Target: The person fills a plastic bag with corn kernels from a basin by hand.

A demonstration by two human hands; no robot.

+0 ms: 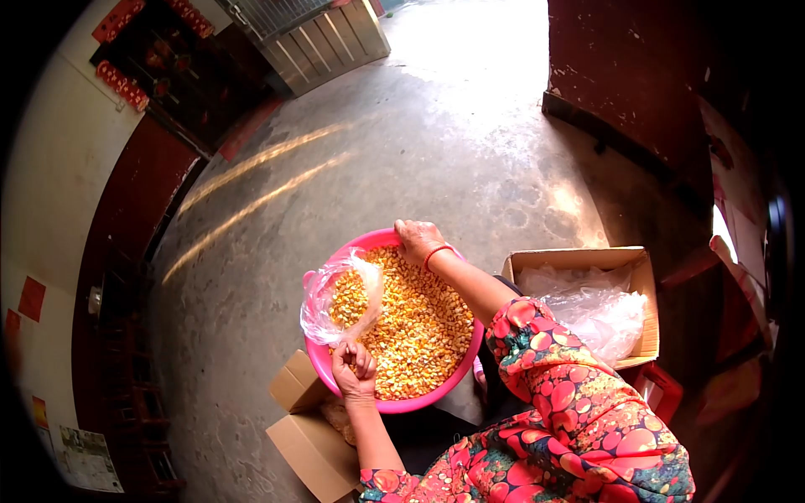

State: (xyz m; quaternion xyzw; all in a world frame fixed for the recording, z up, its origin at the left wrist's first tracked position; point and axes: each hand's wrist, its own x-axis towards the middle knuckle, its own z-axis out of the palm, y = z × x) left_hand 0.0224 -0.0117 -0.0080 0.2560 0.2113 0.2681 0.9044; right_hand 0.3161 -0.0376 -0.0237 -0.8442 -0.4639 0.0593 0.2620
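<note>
A pink plastic basin full of yellow corn kernels rests at my lap. Over its left side lies a clear plastic bag, its mouth spread in a loop with kernels showing within it. My left hand is closed on the near edge of the bag, above the basin's near-left rim. At the far rim, my right hand has its fingers closed over the basin's edge; the fingertips are partly hidden. A red band circles the right wrist.
To the right stands a cardboard box holding clear plastic bags. Another open cardboard box sits left of my legs, partly hidden. Concrete floor extends toward a bright doorway. A dark red stool or crate is behind the right box.
</note>
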